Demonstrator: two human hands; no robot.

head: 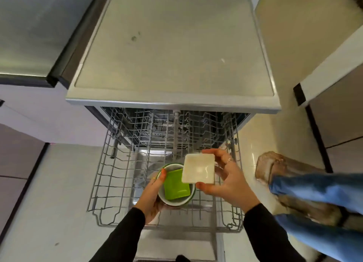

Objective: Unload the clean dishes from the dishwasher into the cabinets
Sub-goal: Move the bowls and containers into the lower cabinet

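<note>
Fingers (225, 159) of the right hand (227, 181) clamped on a small square white dish (198, 168), thumb at its near edge, fingertips at its far and right edges, rings on two of them. White dish held level, above the rack and just right of a round bowl, overlapping the bowl's right rim from above.

Fingers (163, 175) of the left hand (151, 197) clamped on the round white bowl (172, 200), thumb hooked over its left rim, palm cupped beneath; the fingers under the bowl hidden. Inside the bowl, a bright green square dish (176, 184), tilted against the inner wall. Dark green band along the bowl's outer rim.

Black sleeves (121, 236) on both forearms, reaching in from the near edge.

Below both hands, the dishwasher's grey wire rack (110, 173), pulled out toward the near side, its tines bare where visible. Beneath the rack, the open dishwasher door (141, 159), metallic and shiny. Farther in, the dark dishwasher tub (167, 124) with more wire racking inside.

Over the tub, a wide pale grey table (172, 45) filling the far middle, a few small marks on its surface. Far left, a stainless steel appliance (29, 26). Far right, beige cabinet fronts (334, 114) with dark edges.

Near right, a leg in blue jeans (318, 202) and a brownish slipper (275, 169) on the glossy pale floor (253, 144).
</note>
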